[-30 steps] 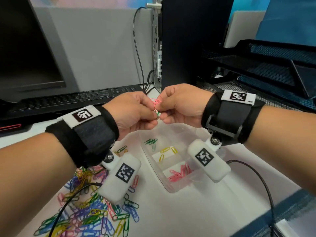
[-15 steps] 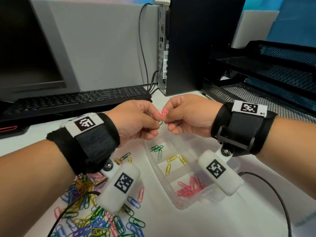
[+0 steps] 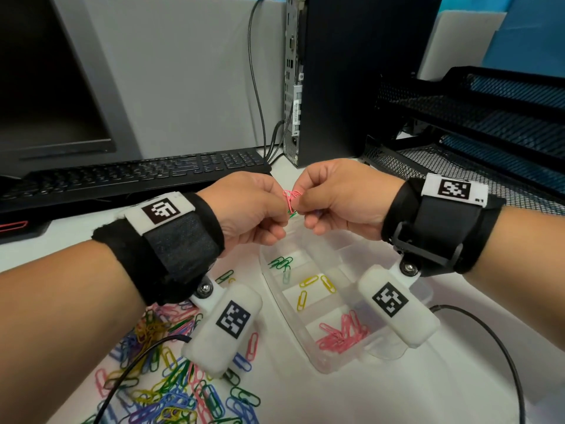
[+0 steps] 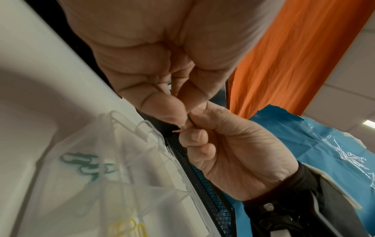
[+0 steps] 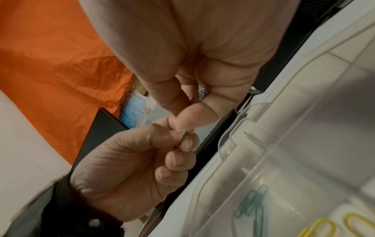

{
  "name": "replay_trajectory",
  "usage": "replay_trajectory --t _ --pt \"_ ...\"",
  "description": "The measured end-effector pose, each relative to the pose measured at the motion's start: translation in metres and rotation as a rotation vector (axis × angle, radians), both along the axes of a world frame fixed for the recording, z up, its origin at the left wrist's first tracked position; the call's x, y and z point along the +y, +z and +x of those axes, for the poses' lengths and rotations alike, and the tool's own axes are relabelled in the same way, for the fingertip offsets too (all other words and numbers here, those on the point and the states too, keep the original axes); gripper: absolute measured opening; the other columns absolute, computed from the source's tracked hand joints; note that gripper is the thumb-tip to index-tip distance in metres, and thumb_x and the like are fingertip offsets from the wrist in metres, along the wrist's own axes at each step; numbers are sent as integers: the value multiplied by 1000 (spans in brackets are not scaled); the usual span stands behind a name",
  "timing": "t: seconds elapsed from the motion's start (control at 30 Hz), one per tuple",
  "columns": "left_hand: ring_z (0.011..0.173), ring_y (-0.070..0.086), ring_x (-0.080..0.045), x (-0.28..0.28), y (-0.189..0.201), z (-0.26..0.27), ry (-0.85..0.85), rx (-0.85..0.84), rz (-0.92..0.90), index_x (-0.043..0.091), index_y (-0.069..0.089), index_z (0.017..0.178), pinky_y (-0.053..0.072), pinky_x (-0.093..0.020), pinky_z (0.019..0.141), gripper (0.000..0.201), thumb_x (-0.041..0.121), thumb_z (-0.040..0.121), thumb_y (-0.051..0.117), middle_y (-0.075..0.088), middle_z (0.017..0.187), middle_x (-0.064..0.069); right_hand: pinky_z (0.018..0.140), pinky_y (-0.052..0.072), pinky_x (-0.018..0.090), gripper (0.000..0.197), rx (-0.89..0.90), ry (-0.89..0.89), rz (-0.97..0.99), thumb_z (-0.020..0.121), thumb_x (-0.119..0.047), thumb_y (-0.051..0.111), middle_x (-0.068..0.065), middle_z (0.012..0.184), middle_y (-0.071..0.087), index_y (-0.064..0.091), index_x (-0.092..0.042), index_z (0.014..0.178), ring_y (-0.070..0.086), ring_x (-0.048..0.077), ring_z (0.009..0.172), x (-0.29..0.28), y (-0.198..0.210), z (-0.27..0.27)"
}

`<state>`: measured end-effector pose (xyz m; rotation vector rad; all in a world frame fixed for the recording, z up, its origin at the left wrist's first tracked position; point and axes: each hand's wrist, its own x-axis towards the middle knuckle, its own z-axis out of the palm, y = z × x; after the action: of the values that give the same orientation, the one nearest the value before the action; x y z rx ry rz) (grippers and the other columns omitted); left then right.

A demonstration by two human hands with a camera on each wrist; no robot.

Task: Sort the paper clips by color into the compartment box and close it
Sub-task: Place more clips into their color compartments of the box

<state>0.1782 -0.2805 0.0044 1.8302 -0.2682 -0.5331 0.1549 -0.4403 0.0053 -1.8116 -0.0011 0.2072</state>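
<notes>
Both hands meet above the far end of the clear compartment box. Between them sits a tangle of pink and green paper clips. My left hand pinches it from the left, my right hand from the right. In the left wrist view a green tip and a pink end show between the fingertips; the right wrist view shows a green wire. The box holds green clips, yellow clips and pink clips in separate compartments. A mixed pile of clips lies at front left.
A black keyboard and monitor stand at the back left, a computer tower behind the hands, black mesh trays at the right. Cables trail from the wrist cameras across the white desk.
The view has shifted, so hands and box sit lower and further right in frame. Both hands keep pinching the tangled clips above the box; the clips look slightly more spread.
</notes>
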Motion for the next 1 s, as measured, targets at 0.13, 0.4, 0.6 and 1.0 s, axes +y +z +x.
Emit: replay_trajectory --t 0.13,0.4,0.6,1.0 --pt "43 53 -16 -1 4 -1 -2 0 45 11 55 72 43 -18 38 23 -11 79 54 55 59 -8 40 48 21 14 -25 3 -71 83 9 59 7 63 57 60 -5 84 56 12 44 2 2 -1" --pt "40 52 -13 1 10 -2 25 -34 127 9 55 69 41 -18 37 20 -8 80 58 55 56 -7 43 50 24 10 -91 2 -293 82 7 62 10 65 59 63 -3 83 59 14 47 10 7 0" --pt "39 52 -13 0 12 -1 22 -39 187 8 55 69 42 -18 36 21 -8 81 60 55 59 -10 51 56 28 8 -142 42 -530 85 -4 65 9 59 63 61 -10 81 66 20 53 16 12 3" --pt "45 52 -16 0 7 3 -15 -33 266 8 55 74 43 -20 38 17 -4 82 64 57 63 -13 53 55 25 5 -157 142 -740 89 -12 62 4 56 65 61 -12 84 62 10 42 18 20 -3"
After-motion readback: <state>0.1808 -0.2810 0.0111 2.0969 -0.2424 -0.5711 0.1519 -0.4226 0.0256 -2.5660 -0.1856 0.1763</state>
